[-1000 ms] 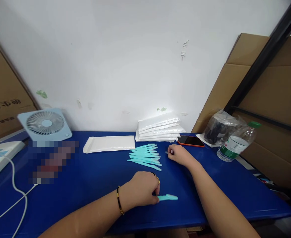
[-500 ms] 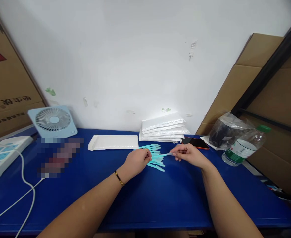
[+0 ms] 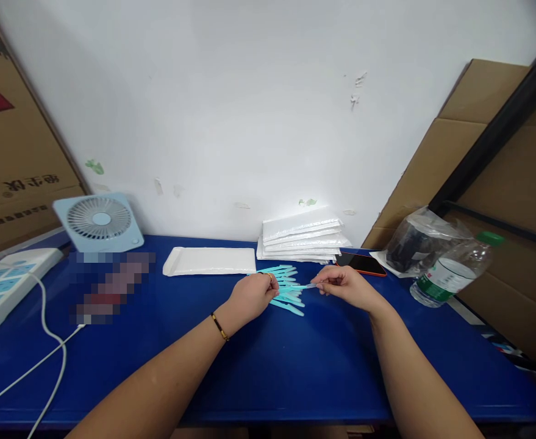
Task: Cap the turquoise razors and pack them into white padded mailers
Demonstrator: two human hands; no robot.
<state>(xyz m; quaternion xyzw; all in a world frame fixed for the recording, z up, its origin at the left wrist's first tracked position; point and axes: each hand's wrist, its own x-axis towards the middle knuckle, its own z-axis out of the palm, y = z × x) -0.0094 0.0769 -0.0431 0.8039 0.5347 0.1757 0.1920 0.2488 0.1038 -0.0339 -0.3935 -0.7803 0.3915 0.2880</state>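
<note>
A loose pile of slim turquoise plastic sticks, shaped like eyebrow razors [image 3: 289, 299], lies fanned out on the blue table [image 3: 286, 372]. My left hand [image 3: 253, 297] is closed in a pinch over the pile's left side, around the handle end of one razor; its fingers partly hide it. From the right, my right hand [image 3: 341, 286] pinches a small clear cap [image 3: 312, 285] between thumb and fingertips. The cap is in line with the tip of the razor and looks to be over it; how far it covers the tip is too small to tell.
Behind the pile stand stacked white padded envelopes [image 3: 302, 238], with a single envelope [image 3: 210, 261] to their left. A phone [image 3: 361, 264], a bagged dark object [image 3: 407, 250] and a bottle [image 3: 450, 274] are at right. A fan [image 3: 99, 221], power strip [image 3: 14, 286] and white cable [image 3: 43, 311] are at left.
My right hand has shifted slightly left with the clear cap, bringing it closer along the razor's tip. My left hand has stayed in place. The camera view has moved a little.
</note>
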